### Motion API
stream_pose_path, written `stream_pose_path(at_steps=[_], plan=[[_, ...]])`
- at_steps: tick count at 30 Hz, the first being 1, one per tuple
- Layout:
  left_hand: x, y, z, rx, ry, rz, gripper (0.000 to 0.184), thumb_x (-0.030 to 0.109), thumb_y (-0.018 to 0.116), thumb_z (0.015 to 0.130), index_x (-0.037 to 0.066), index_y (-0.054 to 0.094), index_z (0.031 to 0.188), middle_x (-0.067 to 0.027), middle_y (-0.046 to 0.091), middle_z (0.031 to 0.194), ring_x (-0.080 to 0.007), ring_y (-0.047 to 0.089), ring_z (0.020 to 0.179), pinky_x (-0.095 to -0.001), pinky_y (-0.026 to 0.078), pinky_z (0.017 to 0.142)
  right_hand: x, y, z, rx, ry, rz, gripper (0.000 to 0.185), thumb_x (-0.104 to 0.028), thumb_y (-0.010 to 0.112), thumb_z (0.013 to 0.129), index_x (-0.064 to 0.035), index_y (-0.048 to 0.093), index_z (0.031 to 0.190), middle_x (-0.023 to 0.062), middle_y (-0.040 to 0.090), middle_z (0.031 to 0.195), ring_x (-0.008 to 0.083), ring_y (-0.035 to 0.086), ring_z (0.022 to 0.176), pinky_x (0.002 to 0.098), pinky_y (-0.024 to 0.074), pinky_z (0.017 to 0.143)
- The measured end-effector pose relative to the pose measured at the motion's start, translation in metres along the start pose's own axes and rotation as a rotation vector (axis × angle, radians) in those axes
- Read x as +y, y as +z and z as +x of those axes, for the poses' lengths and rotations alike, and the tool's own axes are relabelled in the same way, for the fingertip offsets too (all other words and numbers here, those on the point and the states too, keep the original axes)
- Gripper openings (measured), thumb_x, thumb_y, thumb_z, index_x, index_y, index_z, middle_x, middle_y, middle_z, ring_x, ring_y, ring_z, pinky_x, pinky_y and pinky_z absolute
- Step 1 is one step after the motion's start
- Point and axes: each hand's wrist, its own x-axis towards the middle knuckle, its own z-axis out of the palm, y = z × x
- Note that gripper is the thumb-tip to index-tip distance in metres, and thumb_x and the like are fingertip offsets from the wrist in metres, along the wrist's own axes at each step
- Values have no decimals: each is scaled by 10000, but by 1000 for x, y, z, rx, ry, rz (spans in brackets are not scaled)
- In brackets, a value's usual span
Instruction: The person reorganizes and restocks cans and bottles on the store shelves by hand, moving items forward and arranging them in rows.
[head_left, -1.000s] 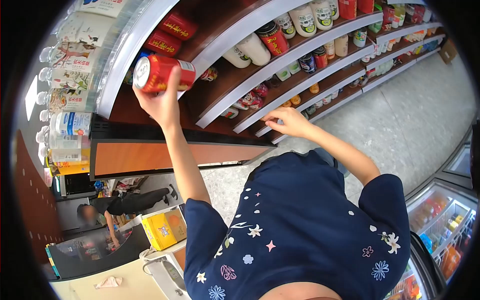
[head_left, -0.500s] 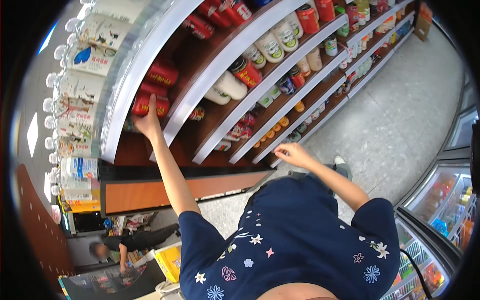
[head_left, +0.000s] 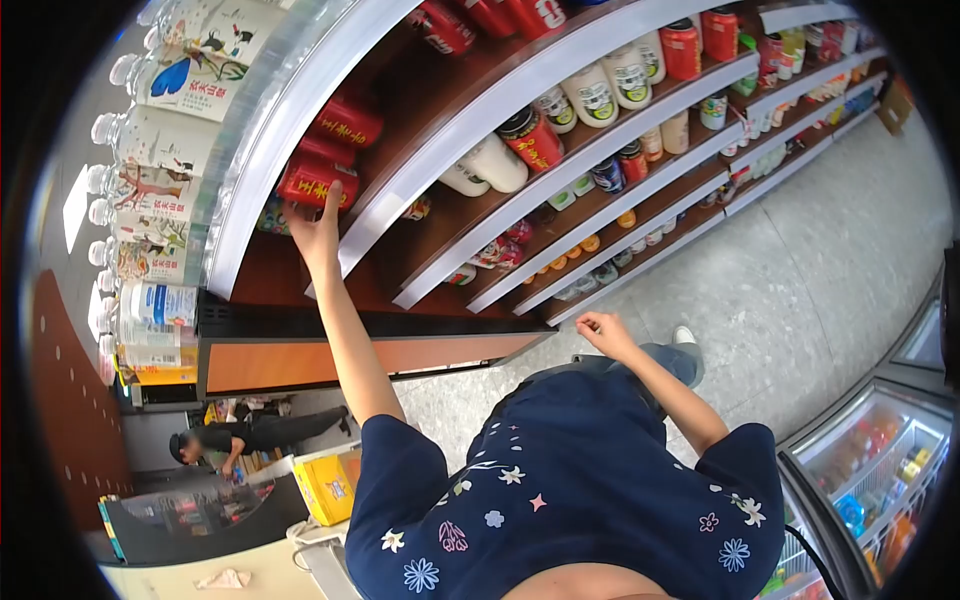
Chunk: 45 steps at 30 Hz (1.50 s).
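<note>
My left hand (head_left: 317, 232) reaches onto an upper shelf and grips a red can (head_left: 312, 182) with yellow lettering, the thumb on one side and the fingers curled round the other. Directly behind it on the same shelf stand more red cans (head_left: 350, 122) of the same look. A green patterned can (head_left: 272, 216) is partly hidden beside my left fingers. My right hand (head_left: 608, 333) hangs in front of the lower shelves, away from the goods, its fingers curled together with nothing visible in them.
Large clear water bottles (head_left: 165, 150) line the shelf top. White bottles (head_left: 497, 163) and other drinks fill neighbouring shelves. Glass-fronted coolers (head_left: 880, 440) stand at the right. Another person (head_left: 255, 440) is near a counter with a yellow box (head_left: 325, 488) at lower left.
The view has shifted a little. My left hand now wraps more closely round the red can, which sits at a different tilt. My right hand stays curled at my side.
</note>
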Motion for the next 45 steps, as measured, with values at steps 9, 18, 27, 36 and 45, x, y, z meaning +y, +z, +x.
stream_pose_path(at_steps=[9,18,27,36,45], plan=[[4,10,-2,78,109,134,661,154,831,777,-22,476,1305,-121,598,1196,-183,570,1063,-327,472,924,47,14,-9,-76,97,-43,195,-206,640,879,-43,688,975,105,716,829,218,696,745,341,539,691],[-6,3,8,6,-2,232,950,231,830,776,-23,238,1475,-172,474,1351,-216,498,1181,-346,459,998,64,-9,-15,12,179,-88,207,-269,623,867,-93,698,944,124,713,855,286,692,794,392,535,703],[-14,-3,11,44,27,285,977,270,840,761,-49,244,1466,-193,401,1442,-247,458,1267,-364,363,1093,2,-160,90,650,-187,-34,149,-148,610,894,-14,656,942,151,676,858,276,679,778,357,519,687],[25,-5,-35,153,61,409,879,230,797,813,-44,241,1435,-235,466,1371,-304,474,1267,-418,409,1047,-137,-351,254,1003,-544,-611,796,-338,789,688,-11,453,1332,239,615,1120,402,585,1056,467,469,908],[54,-20,-87,195,104,411,707,179,717,883,-6,291,1415,-215,529,1326,-291,529,1222,-418,403,1037,-160,-348,258,937,-425,-577,762,-350,853,609,8,535,1202,218,623,1118,381,612,1031,433,495,883]])
